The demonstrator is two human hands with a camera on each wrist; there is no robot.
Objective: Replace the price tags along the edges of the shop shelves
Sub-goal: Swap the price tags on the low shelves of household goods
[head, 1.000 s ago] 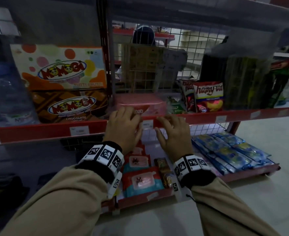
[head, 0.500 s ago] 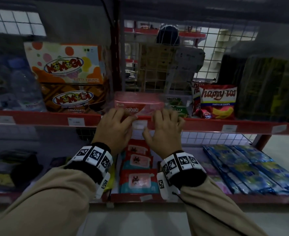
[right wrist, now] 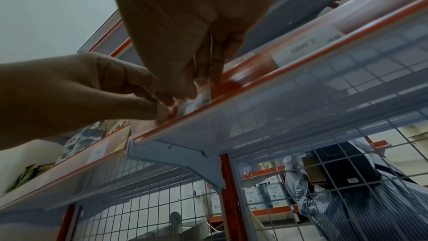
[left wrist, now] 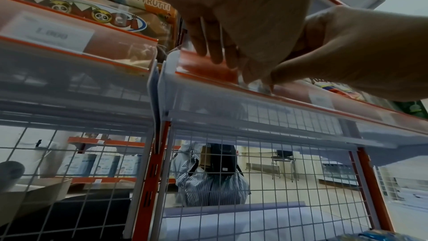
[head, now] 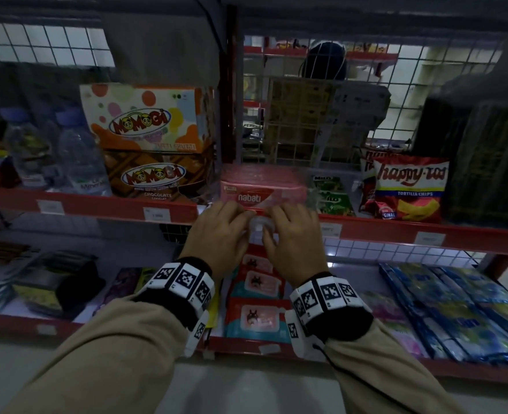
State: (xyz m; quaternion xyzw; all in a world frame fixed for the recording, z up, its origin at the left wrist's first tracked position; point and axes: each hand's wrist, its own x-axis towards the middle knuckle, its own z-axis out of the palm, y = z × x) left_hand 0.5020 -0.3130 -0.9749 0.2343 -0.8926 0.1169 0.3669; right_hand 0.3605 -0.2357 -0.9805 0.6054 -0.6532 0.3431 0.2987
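A small white price tag (head: 260, 226) sits at the red strip of the shelf edge (head: 381, 234), just below a pink nabati box (head: 261, 186). It bows outward between my two hands. My left hand (head: 242, 225) pinches its left end with thumb and curled fingers; the left hand (right wrist: 162, 105) shows this from below. My right hand (head: 273, 231) pinches the right end, with its fingertips (right wrist: 206, 80) against the strip over the tag (right wrist: 197, 100). In the left wrist view the left fingers (left wrist: 215, 52) lie on the strip, and the tag is mostly hidden.
Other white tags (head: 157, 215) (head: 330, 230) (head: 429, 238) sit along the same strip. Momogi boxes (head: 145, 124), water bottles (head: 79, 156) and chip bags (head: 411, 186) fill this shelf. Wipes packs (head: 255, 318) lie on the shelf below. A person in a striped shirt (left wrist: 213, 180) stands behind the wire grid.
My hands have drawn closer together on the tag. It lay flat against the strip between them before and now bulges outward. The head view has shifted right and closer.
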